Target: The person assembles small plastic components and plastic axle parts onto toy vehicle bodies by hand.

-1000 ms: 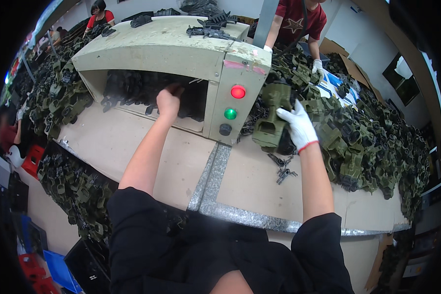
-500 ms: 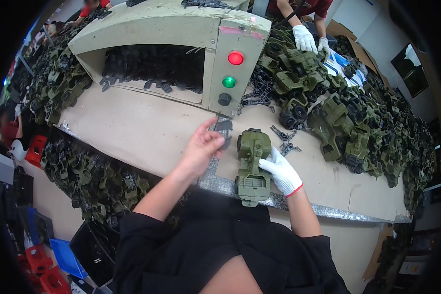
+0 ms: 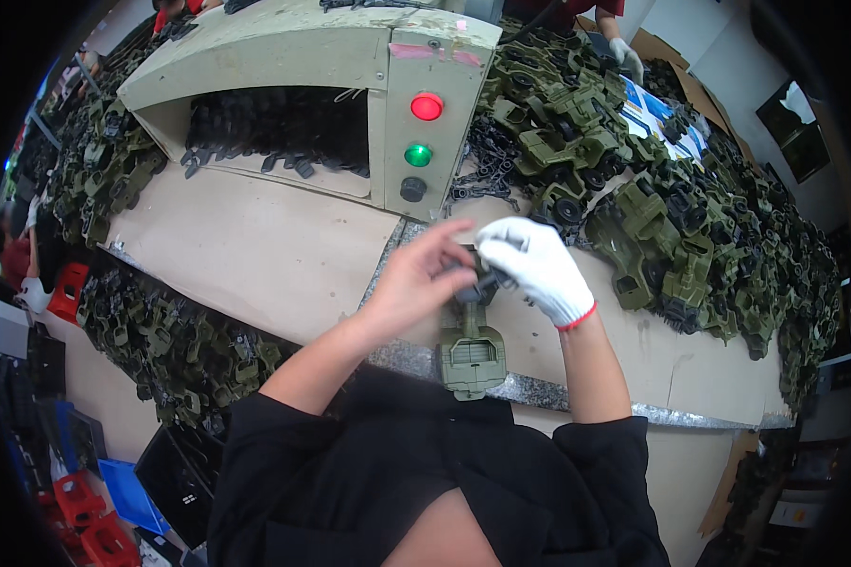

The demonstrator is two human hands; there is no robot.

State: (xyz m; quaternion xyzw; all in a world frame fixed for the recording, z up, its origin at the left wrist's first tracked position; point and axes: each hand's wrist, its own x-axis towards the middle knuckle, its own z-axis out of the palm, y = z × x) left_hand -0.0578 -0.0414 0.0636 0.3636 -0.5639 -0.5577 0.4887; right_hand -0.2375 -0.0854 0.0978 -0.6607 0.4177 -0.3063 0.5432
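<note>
An olive-green toy military vehicle [image 3: 473,359] lies on the table's front edge straight ahead of me, its far half mostly hidden under my hands. Just above it, my bare left hand [image 3: 418,281] is closed on a small dark grey plastic part [image 3: 465,291], held between thumb and fingers. My right hand [image 3: 542,269], in a white glove with a red cuff edge, pinches a thin dark toy gun piece [image 3: 492,283] close beside that part. The two pieces meet or overlap between my fingers; I cannot tell whether they are joined.
A pale machine housing [image 3: 425,71] with red and green lights and a knob holds a heap of dark parts [image 3: 274,128] in its opening. Toy vehicles pile up [image 3: 652,217] at right, more in a trough [image 3: 170,331] at left. A co-worker's gloved hand [image 3: 626,59] shows beyond.
My right hand has left the vehicle and taken a dark piece from the table at its right. My left hand moved right with its grey part, so both hands now meet over the vehicle.
</note>
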